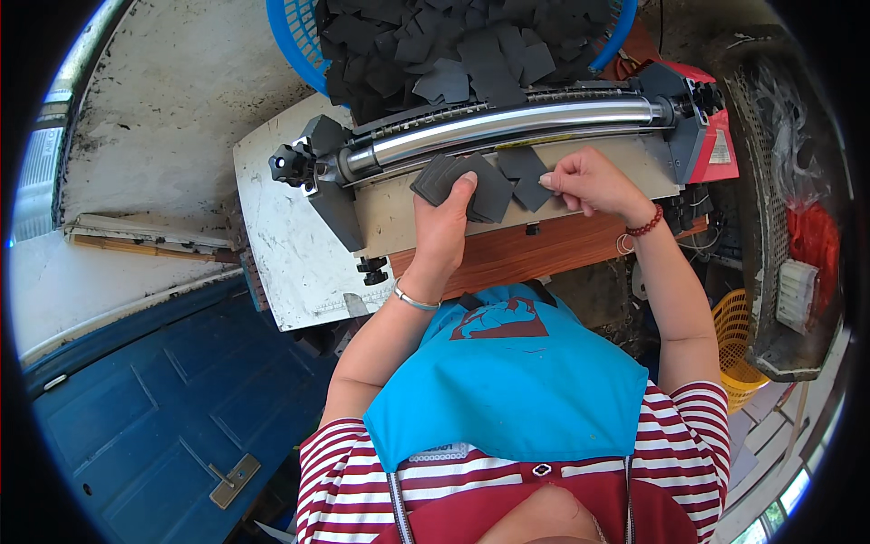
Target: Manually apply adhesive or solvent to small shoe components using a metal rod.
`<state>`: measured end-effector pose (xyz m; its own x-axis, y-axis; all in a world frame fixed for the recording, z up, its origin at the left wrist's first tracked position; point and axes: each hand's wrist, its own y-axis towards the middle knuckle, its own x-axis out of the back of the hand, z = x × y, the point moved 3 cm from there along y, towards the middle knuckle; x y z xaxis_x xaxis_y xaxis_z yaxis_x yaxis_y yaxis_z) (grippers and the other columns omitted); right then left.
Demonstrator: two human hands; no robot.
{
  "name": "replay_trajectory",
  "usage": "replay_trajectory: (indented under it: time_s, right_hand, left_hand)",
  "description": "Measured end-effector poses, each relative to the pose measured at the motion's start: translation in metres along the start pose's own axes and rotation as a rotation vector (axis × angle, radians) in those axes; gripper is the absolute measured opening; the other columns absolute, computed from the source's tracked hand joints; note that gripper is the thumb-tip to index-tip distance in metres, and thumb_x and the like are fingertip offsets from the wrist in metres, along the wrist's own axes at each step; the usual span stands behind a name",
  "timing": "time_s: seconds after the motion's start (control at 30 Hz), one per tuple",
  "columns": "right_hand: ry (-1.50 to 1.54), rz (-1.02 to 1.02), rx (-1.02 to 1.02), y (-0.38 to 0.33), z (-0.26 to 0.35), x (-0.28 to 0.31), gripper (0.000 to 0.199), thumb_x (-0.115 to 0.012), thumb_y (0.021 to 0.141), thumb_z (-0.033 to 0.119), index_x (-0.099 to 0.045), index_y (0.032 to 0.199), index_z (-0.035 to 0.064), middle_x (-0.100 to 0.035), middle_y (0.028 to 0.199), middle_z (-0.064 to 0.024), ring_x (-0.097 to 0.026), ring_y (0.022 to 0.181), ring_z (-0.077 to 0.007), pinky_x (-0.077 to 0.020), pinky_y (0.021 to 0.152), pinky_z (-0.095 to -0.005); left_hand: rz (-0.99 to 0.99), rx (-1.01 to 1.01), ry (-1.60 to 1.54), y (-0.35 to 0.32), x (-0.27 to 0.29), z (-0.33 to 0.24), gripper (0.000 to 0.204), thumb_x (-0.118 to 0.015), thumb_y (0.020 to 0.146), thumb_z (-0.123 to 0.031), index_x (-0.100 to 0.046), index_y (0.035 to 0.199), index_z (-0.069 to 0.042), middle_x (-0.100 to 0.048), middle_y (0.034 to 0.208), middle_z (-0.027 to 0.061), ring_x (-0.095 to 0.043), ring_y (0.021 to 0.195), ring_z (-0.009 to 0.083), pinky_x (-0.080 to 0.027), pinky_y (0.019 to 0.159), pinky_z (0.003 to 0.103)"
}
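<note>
A blue door [172, 408] lies on the floor beside the counter [281, 245] carrying a chrome-roller machine [507, 127], a blue basket [299, 41] of dark pieces behind it, while the left hand [444, 222] grips a stack of dark pieces [462, 186] and the right hand [589, 181], fingers pinched, holds one dark piece [530, 192] at the roller.

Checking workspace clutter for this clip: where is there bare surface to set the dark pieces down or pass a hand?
Free: the white plate left of the roller machine, and the wooden strip under the hands. Crowded: the feed ledge, where the left hand holds a stack of dark pieces and the right hand pinches one; the blue basket is full.
</note>
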<state>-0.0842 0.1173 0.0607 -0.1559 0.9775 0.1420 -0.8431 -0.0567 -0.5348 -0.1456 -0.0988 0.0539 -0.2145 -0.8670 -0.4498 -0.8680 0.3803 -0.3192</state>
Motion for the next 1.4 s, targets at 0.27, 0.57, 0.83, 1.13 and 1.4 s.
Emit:
replay_trajectory:
  time_s: [0.27,0.57,0.83,1.13,1.4]
  right_hand:
    - [0.022,-0.134,0.105,0.002,0.014,-0.017,0.032,-0.063,0.091,0.029,-0.063,0.073,0.0011,-0.058,0.056,-0.0007,-0.049,0.042,-0.0061,-0.0362,0.038,-0.0213]
    - [-0.034,0.021,0.009,-0.008,0.002,-0.002,0.035,-0.06,0.093,0.031,-0.062,0.071,0.0035,-0.059,0.057,-0.001,-0.049,0.042,-0.0055,-0.0369,0.039,-0.0189]
    - [-0.114,-0.208,0.068,0.001,0.013,-0.013,0.039,-0.061,0.092,0.035,-0.062,0.07,0.0022,-0.058,0.057,-0.0016,-0.05,0.041,-0.007,-0.0367,0.038,-0.0214]
    - [-0.129,-0.064,-0.058,-0.004,0.002,-0.005,0.038,-0.06,0.093,0.032,-0.061,0.067,0.0042,-0.057,0.054,-0.0006,-0.046,0.038,-0.0051,-0.0348,0.036,-0.0205]
    - [-0.168,-0.276,0.109,-0.002,0.018,-0.016,0.04,-0.06,0.092,0.033,-0.062,0.069,-0.0005,-0.056,0.053,-0.0031,-0.05,0.042,-0.0083,-0.0385,0.04,-0.0241]
  left_hand:
    - [0.065,-0.066,0.124,0.001,-0.012,0.001,0.016,-0.064,0.086,-0.006,-0.064,0.101,-0.001,-0.063,0.093,0.0004,-0.057,0.082,0.0084,-0.047,0.077,0.025]
    - [0.085,0.067,-0.031,0.0,-0.004,-0.005,0.02,-0.056,0.091,-0.014,-0.062,0.105,-0.001,-0.063,0.09,0.0062,-0.063,0.077,0.0133,-0.055,0.051,0.029]
    - [0.102,-0.069,0.141,0.004,-0.011,0.004,0.017,-0.058,0.09,-0.009,-0.063,0.105,-0.003,-0.063,0.091,0.0041,-0.061,0.076,0.0108,-0.054,0.053,0.028]
    - [0.107,0.102,0.051,-0.005,-0.009,-0.005,0.022,-0.055,0.092,-0.013,-0.059,0.111,-0.003,-0.062,0.096,0.0075,-0.065,0.081,0.0182,-0.054,0.055,0.028]
    - [0.102,0.125,0.129,-0.007,-0.018,0.001,0.025,-0.051,0.094,-0.021,-0.06,0.11,-0.003,-0.062,0.095,0.0076,-0.065,0.083,0.018,-0.053,0.054,0.026]
